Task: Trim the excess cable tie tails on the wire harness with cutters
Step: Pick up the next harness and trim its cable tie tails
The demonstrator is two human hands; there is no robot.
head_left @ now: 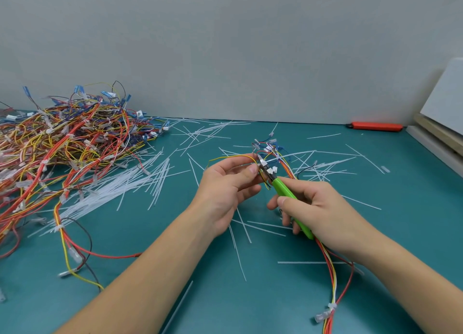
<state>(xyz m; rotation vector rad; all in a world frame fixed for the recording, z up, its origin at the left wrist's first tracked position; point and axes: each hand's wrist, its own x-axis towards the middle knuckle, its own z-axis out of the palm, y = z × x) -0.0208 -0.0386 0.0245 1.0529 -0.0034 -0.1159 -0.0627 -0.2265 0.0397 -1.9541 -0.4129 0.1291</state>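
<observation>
— Cutters (285, 192), where were they?
— Centre of the frame, green handles gripped in the right hand (312, 208), fingers curled shut around them, tip at a white cable tie (263, 162).
— And the wire harness (280, 158)?
— Pinched between thumb and fingers of the left hand (226, 186), wires trailing to the lower right.
— The rest?
— Harness pile (62, 143) upper left; cut tails (120, 186) strewn across the teal table (175, 246).

— What did the cutters (288, 196) look like?
— Glossy green plastic handles, dull metal head.
— And the counter (400, 183)?
— Smooth matt teal mat, littered with translucent white plastic tie tails (112, 186).
</observation>
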